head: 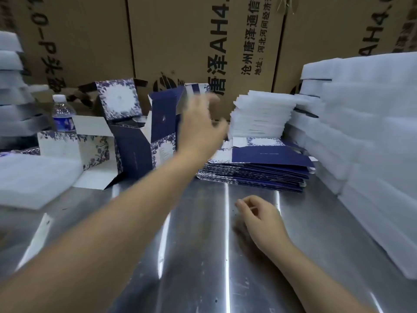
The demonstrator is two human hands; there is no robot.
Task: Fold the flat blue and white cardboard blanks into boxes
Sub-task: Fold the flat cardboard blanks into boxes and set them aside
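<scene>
**WORKSTATION LAYOUT: BOX FOLDING**

Brown printed cartons point(176, 41) form the back wall across the top of the frame. A metal desk point(203, 256) fills the lower half. A tall stack of white foam sheets point(372, 132) occupies the right edge, and a lower foam stack point(261, 116) stands right of centre.

The flat blue and white blanks point(259, 172) lie stacked on the desk, right of centre and in front of the lower foam stack. Folded boxes point(162, 129) stand left of centre, some with flaps open.

The left hand point(200, 127) reaches to upper centre, just beside the folded boxes. It is motion-blurred, fingers extended and gripping nothing. The right hand point(259, 215) rests on the desk at lower centre, fingers loosely curled and empty.

A water bottle point(63, 114) stands at mid left.
</scene>
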